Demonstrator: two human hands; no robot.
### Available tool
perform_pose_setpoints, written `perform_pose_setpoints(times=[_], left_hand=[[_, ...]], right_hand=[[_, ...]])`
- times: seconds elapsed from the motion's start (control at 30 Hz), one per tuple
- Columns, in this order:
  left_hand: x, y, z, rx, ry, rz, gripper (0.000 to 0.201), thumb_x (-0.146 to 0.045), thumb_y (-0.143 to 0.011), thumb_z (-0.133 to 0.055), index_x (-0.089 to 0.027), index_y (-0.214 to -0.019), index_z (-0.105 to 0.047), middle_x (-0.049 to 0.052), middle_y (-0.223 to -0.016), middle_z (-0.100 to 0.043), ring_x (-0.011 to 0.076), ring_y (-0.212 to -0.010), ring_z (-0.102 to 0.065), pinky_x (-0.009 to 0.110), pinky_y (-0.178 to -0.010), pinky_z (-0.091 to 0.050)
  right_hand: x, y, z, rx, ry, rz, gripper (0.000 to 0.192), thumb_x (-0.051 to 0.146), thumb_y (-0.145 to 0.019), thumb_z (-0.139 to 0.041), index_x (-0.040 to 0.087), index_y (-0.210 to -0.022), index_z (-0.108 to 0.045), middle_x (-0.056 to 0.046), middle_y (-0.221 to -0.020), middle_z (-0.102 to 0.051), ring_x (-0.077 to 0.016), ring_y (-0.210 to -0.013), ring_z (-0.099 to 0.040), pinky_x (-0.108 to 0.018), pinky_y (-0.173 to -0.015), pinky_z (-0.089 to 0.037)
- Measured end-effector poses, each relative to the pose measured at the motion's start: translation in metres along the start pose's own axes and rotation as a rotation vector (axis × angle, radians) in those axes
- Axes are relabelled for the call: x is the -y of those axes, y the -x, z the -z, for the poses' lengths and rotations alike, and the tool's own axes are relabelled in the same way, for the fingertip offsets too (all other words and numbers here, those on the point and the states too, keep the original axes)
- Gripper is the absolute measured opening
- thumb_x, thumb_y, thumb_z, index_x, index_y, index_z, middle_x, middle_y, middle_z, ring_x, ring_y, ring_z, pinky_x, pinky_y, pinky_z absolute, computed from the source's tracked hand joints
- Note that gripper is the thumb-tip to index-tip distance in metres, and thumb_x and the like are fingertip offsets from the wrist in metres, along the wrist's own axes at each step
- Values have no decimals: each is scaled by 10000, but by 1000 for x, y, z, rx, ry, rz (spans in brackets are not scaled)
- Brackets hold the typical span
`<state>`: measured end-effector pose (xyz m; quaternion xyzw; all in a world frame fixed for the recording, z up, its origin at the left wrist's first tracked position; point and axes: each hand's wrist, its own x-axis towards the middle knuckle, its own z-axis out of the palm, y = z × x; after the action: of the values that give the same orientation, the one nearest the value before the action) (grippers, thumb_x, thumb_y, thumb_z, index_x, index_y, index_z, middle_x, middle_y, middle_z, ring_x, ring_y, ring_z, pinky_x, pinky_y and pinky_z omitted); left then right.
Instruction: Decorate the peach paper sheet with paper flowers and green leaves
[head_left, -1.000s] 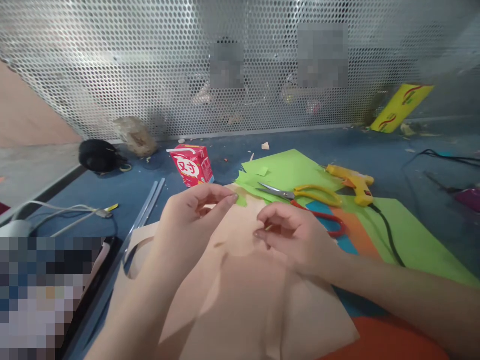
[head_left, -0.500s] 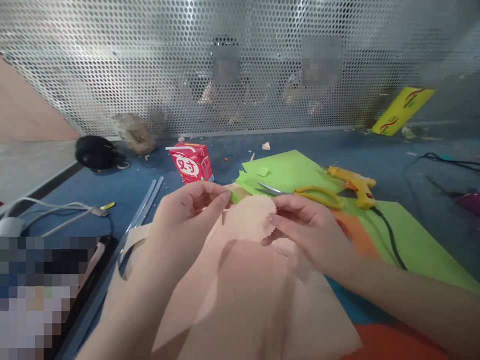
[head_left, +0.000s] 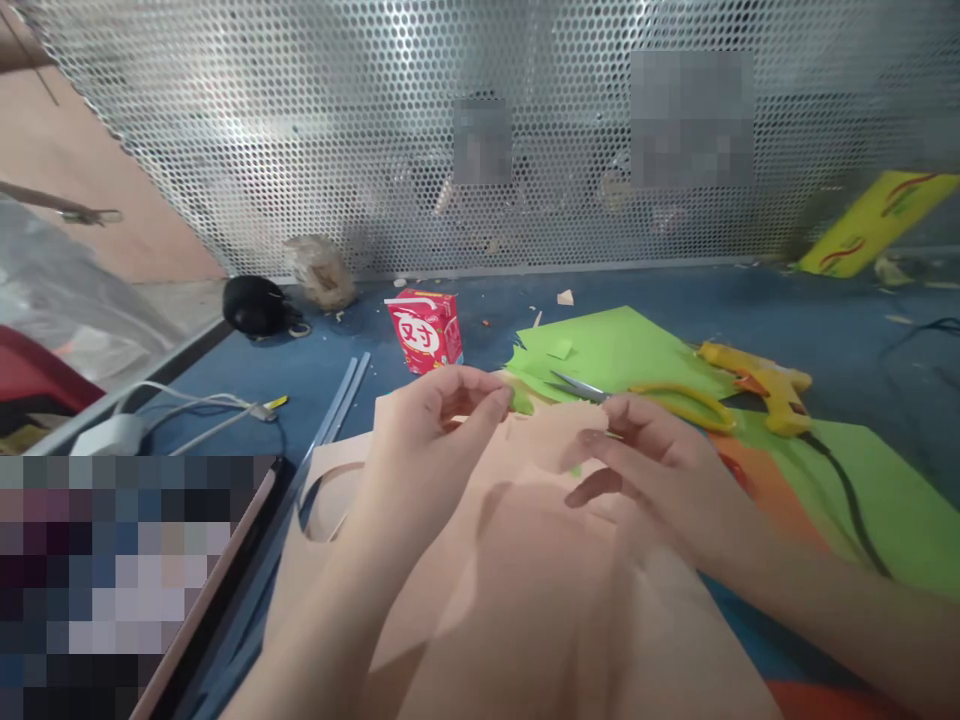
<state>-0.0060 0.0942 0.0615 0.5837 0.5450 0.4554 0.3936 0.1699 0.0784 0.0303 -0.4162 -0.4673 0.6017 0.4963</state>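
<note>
My left hand (head_left: 439,425) pinches a small green paper piece (head_left: 522,401) between thumb and forefinger, at the left edge of a small peach paper cutout (head_left: 544,432). My right hand (head_left: 656,465) grips the cutout's right edge with its fingertips. A tiny green scrap (head_left: 576,470) shows under its fingers. Both hands hover over a large peach sheet (head_left: 540,610) lying on the blue table. The cutout blends into that sheet, so its outline is hard to tell.
Behind the hands lie a green sheet (head_left: 611,345), yellow-handled scissors (head_left: 675,402) and a yellow glue gun (head_left: 765,378) with a black cord. A red carton (head_left: 425,332) stands further back. Metal strips (head_left: 341,405) and a white cable (head_left: 202,405) lie left. A perforated metal wall (head_left: 375,150) closes the back.
My right hand picked up the zigzag-edged peach cutout and brought it to my left hand, then both lowered it a little. The view has swung left.
</note>
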Motion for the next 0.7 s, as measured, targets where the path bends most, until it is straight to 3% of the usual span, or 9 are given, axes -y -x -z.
perform_pose_setpoints(times=[0.1, 0.3, 0.47, 0.57, 0.7], left_hand=[[-1, 0, 1, -1, 6, 8, 118, -312, -741, -635, -196, -748, -653, -9, -705, -678, 103, -665, -586, 181, -559, -415], [-2, 1, 0, -9, -28, 4, 117, -307, -739, -637, -193, -750, -659, -8, -697, -681, 103, -671, -590, 180, -560, -409], [-3, 2, -1, 8, -24, 25, 124, -305, -739, -637, -186, -764, -665, -3, -722, -691, 105, -683, -594, 184, -574, -414], [-3, 2, -1, 21, -19, 23, 114, -291, -744, -634, -181, -756, -663, -9, -698, -678, 98, -669, -585, 184, -575, -411], [-3, 2, -2, 49, -2, 29, 95, -269, -751, -627, -180, -753, -659, -18, -695, -672, 88, -672, -582, 176, -586, -411]], right_hand=[[-1, 0, 1, 10, 1, -13, 180, 287, -742, -655, 207, -719, -495, 34, -669, -586, -129, -669, -609, -274, -576, -585], [0, 0, -2, -33, 1, -21, 217, 261, -695, -688, 217, -748, -483, 61, -636, -547, -93, -560, -530, -281, -547, -566], [-4, -1, 1, -26, 65, -12, 193, 243, -710, -676, 216, -869, -570, 42, -664, -589, -69, -493, -493, -195, -458, -440], [-8, -1, 3, -1, 52, -6, 114, 255, -722, -678, 203, -782, -596, 40, -660, -586, -58, -490, -473, -186, -462, -403], [-7, 0, 3, -36, 66, -47, 182, 298, -707, -697, 191, -687, -551, 59, -587, -542, -53, -464, -440, -178, -435, -352]])
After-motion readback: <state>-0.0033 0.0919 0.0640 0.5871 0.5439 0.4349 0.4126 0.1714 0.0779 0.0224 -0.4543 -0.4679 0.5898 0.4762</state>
